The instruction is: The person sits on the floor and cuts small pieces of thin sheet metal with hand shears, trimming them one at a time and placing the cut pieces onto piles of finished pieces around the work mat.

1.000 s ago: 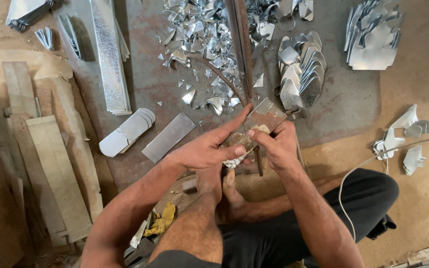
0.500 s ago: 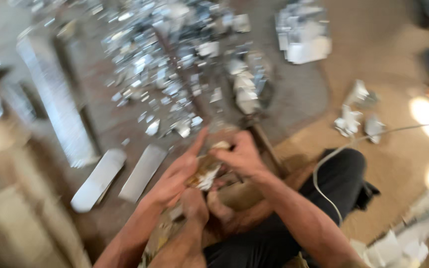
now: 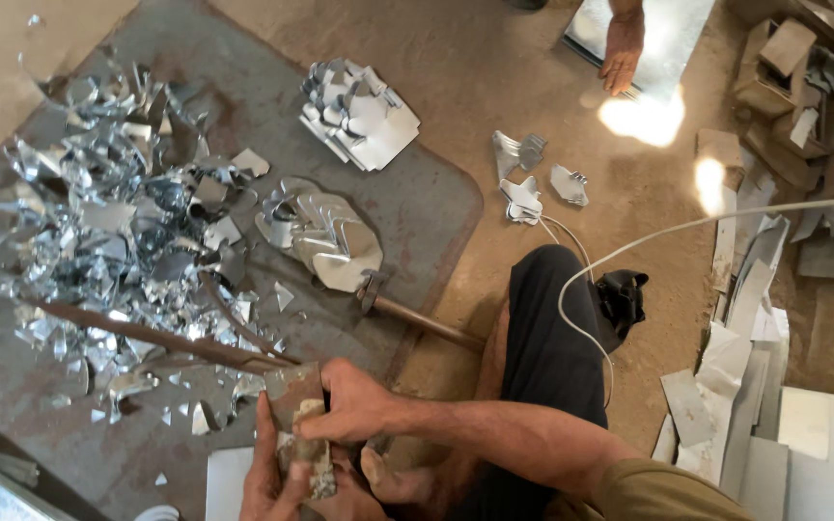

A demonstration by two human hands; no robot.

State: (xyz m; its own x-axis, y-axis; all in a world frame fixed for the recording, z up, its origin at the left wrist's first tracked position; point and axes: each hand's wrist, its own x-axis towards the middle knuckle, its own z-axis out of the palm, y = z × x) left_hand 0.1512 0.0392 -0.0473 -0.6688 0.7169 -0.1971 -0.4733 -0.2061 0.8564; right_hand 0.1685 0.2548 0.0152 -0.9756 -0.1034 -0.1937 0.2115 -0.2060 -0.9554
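Two hands, the left hand (image 3: pixel 277 478) and right hand (image 3: pixel 354 405), now grip the small grey metal piece (image 3: pixel 299 425) closer to the body than before.

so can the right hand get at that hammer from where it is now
Probably yes. The hammer lies on the floor just beyond the right hand, its handle end toward the knee, with nothing lying across the gap. But the hand is now gripping a small metal piece together with the left hand.

Brown cardboard boxes (image 3: pixel 784 68) stacked at top right; no labels
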